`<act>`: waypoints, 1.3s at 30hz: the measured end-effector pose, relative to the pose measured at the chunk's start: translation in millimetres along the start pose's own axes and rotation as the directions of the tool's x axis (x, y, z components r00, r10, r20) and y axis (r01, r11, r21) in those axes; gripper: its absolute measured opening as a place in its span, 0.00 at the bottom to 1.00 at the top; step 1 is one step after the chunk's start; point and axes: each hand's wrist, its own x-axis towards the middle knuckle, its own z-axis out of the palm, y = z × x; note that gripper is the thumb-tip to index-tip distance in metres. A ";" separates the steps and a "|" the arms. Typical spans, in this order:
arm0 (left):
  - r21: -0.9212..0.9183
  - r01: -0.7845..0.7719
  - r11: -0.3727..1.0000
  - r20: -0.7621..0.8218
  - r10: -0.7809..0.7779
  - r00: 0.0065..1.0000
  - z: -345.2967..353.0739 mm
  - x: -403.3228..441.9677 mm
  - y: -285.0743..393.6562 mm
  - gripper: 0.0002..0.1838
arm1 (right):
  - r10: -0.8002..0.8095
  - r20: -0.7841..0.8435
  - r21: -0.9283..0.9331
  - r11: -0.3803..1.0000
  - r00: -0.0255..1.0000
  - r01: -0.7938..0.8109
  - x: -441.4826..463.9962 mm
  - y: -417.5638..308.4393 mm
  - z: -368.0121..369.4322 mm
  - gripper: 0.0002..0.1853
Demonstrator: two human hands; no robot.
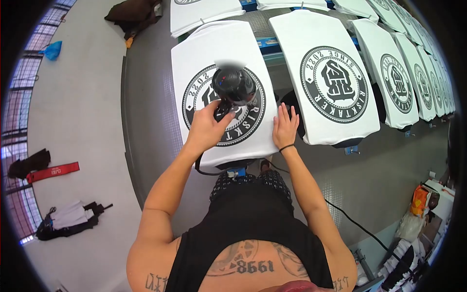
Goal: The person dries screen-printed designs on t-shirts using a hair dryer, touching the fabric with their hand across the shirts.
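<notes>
A black hair-dryer-like tool (pixel 234 86) is held by its handle in my left hand (pixel 209 127), over the round black print on the nearest white shirt (pixel 219 41). The tool hides the middle of that print. My right hand (pixel 285 125) rests at the right edge of the same shirt, fingers stretched out and holding nothing. The shirt lies stretched flat on a board. To its right is a second white shirt (pixel 304 34) with the same round print.
More printed white shirts (pixel 396 82) run in a row to the right. A black cable (pixel 360 225) trails at the lower right. A red strap (pixel 53 172) and dark cloths lie at the left. Bags and fabric (pixel 408 228) are piled at the lower right.
</notes>
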 end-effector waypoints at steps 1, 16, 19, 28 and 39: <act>0.020 0.066 0.998 0.031 -0.067 0.997 -3.7 -10.0 0.5 0.23 | -0.024 0.016 -0.004 1.000 1.000 0.024 2.6 -1.2 -1.3 0.25; -0.046 0.285 0.957 -0.195 -0.289 0.937 -50.7 -70.0 -38.6 0.20 | -0.174 0.105 -0.081 0.980 0.979 0.183 32.6 -42.7 20.7 0.26; -0.051 0.167 0.985 -0.159 -0.173 0.972 -39.5 -41.5 -42.1 0.20 | -0.178 0.112 -0.111 0.975 0.978 0.190 30.7 -44.0 20.6 0.26; 0.135 -0.021 0.991 -0.238 0.053 0.970 -71.4 54.7 -59.8 0.22 | -0.174 0.125 -0.180 0.964 0.977 0.195 29.6 -51.9 17.1 0.31; -0.092 0.014 0.996 -0.170 -0.029 0.985 -140.9 -2.6 -140.9 0.15 | -0.724 0.330 0.189 0.680 0.606 0.709 125.8 -327.4 -166.2 0.04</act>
